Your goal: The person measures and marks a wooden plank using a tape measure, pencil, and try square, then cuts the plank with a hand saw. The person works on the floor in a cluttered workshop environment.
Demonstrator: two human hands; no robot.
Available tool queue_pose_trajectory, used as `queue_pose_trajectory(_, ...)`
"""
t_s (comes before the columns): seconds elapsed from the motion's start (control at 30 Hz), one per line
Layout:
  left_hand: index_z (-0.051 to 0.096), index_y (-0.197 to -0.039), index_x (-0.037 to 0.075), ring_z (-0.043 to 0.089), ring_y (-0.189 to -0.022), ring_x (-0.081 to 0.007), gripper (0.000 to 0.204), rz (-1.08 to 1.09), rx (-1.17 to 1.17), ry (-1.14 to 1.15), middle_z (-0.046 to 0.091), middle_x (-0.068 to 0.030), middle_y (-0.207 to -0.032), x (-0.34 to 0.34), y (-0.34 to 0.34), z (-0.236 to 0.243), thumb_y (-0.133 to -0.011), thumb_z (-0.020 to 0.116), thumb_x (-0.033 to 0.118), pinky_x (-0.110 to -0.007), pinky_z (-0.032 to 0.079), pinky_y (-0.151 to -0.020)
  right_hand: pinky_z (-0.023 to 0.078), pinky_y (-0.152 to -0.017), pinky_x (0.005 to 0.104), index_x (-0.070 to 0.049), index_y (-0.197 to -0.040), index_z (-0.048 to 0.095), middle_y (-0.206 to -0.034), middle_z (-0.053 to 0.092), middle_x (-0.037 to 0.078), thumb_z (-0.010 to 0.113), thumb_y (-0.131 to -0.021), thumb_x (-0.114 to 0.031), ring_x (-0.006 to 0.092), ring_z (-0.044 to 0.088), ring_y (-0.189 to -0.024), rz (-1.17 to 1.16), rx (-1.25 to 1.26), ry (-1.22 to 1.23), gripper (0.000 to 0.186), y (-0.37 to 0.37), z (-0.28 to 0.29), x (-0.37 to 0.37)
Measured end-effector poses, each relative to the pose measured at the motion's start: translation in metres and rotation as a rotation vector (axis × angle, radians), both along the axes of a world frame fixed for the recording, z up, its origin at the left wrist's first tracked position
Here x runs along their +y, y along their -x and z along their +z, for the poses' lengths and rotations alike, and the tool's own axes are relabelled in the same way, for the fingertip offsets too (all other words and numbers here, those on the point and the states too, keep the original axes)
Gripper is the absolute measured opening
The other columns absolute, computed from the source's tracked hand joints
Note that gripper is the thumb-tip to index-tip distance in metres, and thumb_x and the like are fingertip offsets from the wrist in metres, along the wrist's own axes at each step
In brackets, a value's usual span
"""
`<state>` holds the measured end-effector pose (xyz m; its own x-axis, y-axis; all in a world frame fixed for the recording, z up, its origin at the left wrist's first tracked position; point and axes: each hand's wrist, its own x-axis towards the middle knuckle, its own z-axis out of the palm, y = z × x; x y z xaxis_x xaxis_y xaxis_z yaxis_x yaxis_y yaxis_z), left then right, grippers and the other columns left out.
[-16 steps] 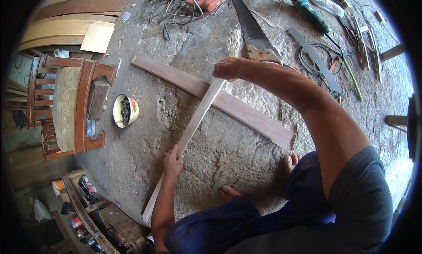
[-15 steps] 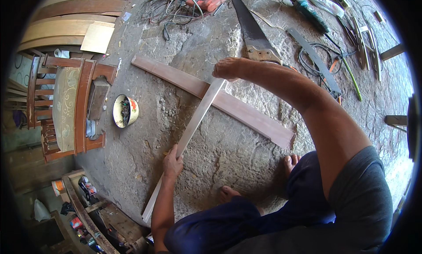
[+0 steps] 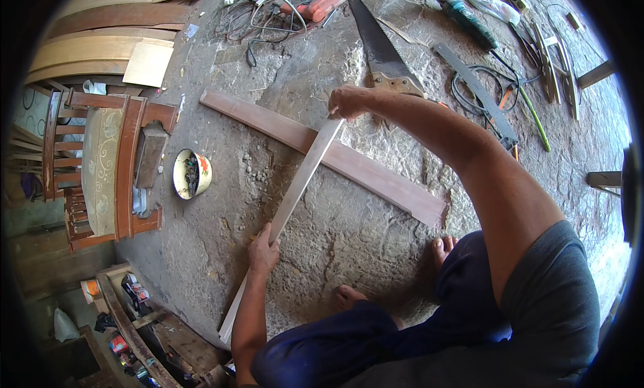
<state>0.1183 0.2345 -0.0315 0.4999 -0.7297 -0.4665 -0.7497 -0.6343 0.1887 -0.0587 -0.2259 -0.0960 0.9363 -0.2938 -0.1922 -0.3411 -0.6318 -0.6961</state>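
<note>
A long, narrow, pale wooden strip point(image 3: 303, 177) runs slantwise between my two hands. My left hand point(image 3: 263, 248) is wrapped round it toward its lower end, which reaches down beside my left forearm. At the strip's upper end my right hand point(image 3: 349, 102) is closed on it, the fingertips partly hidden. Beneath the strip a wider reddish board point(image 3: 382, 177) lies on the floor, crossing it at an angle. Whether strip and board touch I cannot tell. Just beyond my right hand lies a handsaw point(image 3: 389, 63) with a wooden handle.
An enamel bowl point(image 3: 204, 177) of small dark bits stands left, near a carved wooden chair point(image 3: 127, 167). At the back lie a red power tool point(image 3: 320, 6), a green grinder point(image 3: 469, 22) and a dark flat bar point(image 3: 473, 86). A wooden box point(image 3: 127, 327) of odds and ends sits lower left.
Both hands keep their grip on the wooden strip, which has barely moved. My right wrist looks slightly turned, and the whole view has shifted a little.
</note>
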Motion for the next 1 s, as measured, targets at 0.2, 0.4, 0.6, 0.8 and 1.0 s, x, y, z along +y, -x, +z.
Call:
queue_pose_trajectory(0.2, 0.047, -0.146, 0.001, 0.06, -0.121, -0.0419, 0.061, -0.041, 0.012, 0.042, 0.058, -0.026, -0.137, 0.0, -0.003, 0.003, -0.091, 0.069, 0.013, -0.045, 0.049, -0.102, 0.06, -0.059, 0.0318, -0.005, -0.077, 0.073, -0.067, 0.072, 0.007, 0.067, -0.092, -0.024, 0.0176, 0.072, -0.061, -0.006, 0.133, -0.066, 0.025, 0.0, 0.028, 0.004)
queue_pose_trajectory(0.4, 0.05, -0.144, 0.0, 0.062, -0.117, -0.0432, 0.06, -0.015, 0.012, 0.043, 0.062, -0.0272, -0.131, 0.001, -0.008, -0.001, -0.09, 0.07, 0.018, -0.046, 0.05, -0.097, 0.06, -0.059, 0.0321, -0.005, -0.077, 0.073, -0.068, 0.073, 0.007, 0.063, -0.092, -0.02, 0.0167, 0.073, -0.062, 0.041, 0.168, 0.0, 0.024, 0.0, 0.034, 0.006)
queue_pose_trajectory(0.6, 0.051, -0.144, 0.003, 0.065, -0.111, -0.0433, 0.06, -0.025, 0.01, 0.069, 0.065, -0.0278, -0.123, 0.003, -0.01, -0.004, -0.09, 0.07, 0.021, -0.047, 0.051, -0.094, 0.059, -0.059, 0.0326, -0.005, -0.077, 0.074, -0.069, 0.073, 0.006, 0.063, -0.091, -0.02, 0.016, 0.073, -0.064, 0.068, 0.18, 0.057, 0.024, -0.003, 0.034, 0.004)
queue_pose_trajectory(0.8, 0.051, -0.144, 0.003, 0.065, -0.111, -0.0435, 0.06, -0.015, -0.002, 0.032, 0.066, -0.0286, -0.121, -0.001, -0.009, -0.001, -0.091, 0.07, 0.022, -0.047, 0.051, -0.094, 0.05, -0.054, 0.0342, -0.005, -0.068, 0.062, -0.065, 0.07, 0.006, 0.061, -0.09, -0.013, 0.014, 0.071, -0.061, 0.062, 0.171, 0.018, 0.023, 0.0, 0.038, 0.005)
queue_pose_trajectory(1.0, 0.049, -0.145, 0.002, 0.065, -0.113, -0.0419, 0.061, 0.018, 0.003, -0.015, 0.065, -0.0278, -0.123, -0.005, -0.005, 0.004, -0.091, 0.07, 0.02, -0.047, 0.051, -0.095, 0.052, -0.057, 0.0333, -0.005, -0.074, 0.066, -0.069, 0.072, 0.007, 0.062, -0.09, -0.015, 0.0155, 0.071, -0.062, 0.047, 0.162, 0.002, 0.019, 0.0, 0.036, 0.005)
